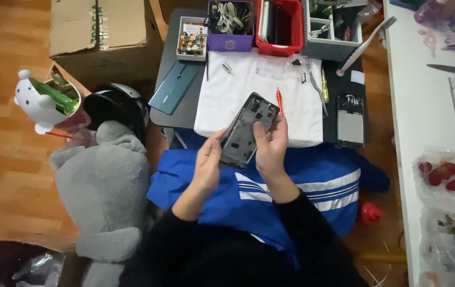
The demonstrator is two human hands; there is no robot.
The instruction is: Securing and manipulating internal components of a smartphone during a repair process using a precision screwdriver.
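I hold an opened phone frame, dark grey with cut-outs, tilted over my lap. My left hand grips its lower left edge. My right hand holds its right side, thumb pressed on the inner face. Just beyond, an orange screwdriver lies on a white towel spread over a small dark table. A phone screen part rests on the table's right end, and a teal phone back cover on its left.
Purple, red and grey baskets of tools line the table's far edge. A grey plush toy, a helmet and a cardboard box sit left. A white desk with scissors, ruler and strawberries stands right.
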